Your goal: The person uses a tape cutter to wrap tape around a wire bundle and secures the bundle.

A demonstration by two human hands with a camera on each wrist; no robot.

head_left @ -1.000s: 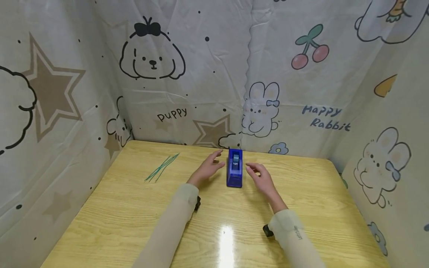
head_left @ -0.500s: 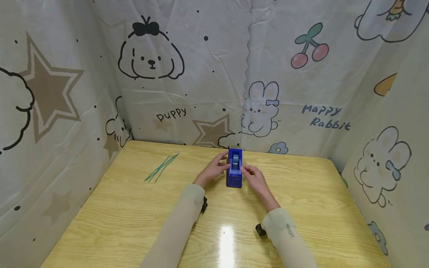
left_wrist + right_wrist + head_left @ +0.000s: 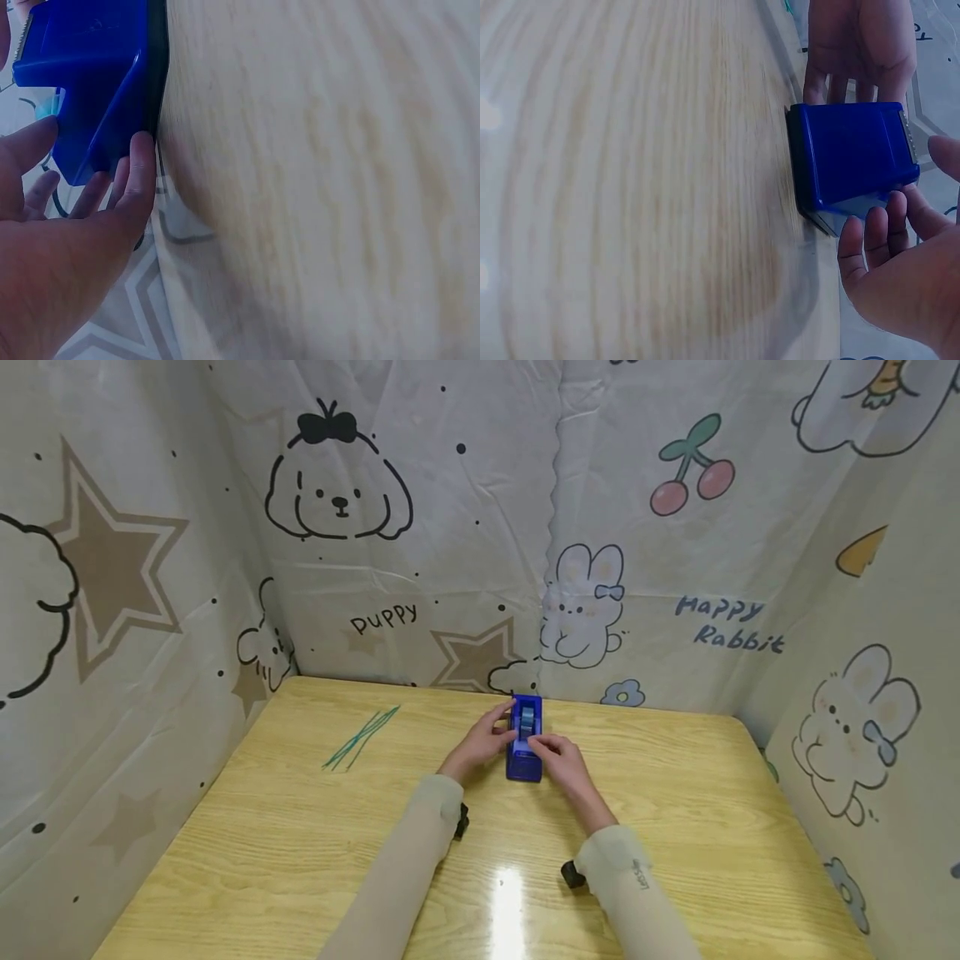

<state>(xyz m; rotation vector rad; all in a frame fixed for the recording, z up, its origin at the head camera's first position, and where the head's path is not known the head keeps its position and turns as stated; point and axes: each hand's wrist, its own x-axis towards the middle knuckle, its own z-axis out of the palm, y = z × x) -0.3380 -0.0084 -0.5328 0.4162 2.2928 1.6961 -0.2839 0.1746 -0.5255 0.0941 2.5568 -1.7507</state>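
A blue tape dispenser (image 3: 523, 760) is standing near the worktop's (image 3: 300, 860) far edge, holding a tape roll (image 3: 527, 718). The person's left grip (image 3: 483, 741) is touching its left side, fingers loosely spread. The right grip (image 3: 564, 760) is reaching by its toothed cutter (image 3: 908, 135); whether it's pinching anything, I'm not telling for certain. Green strands (image 3: 362, 739) are lying farther left.

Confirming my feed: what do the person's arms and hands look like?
The left sleeve and right sleeve are long and pale cream, the right with small dark lettering. Small black blocks show beside both sleeves. The left hand and right hand are bare.
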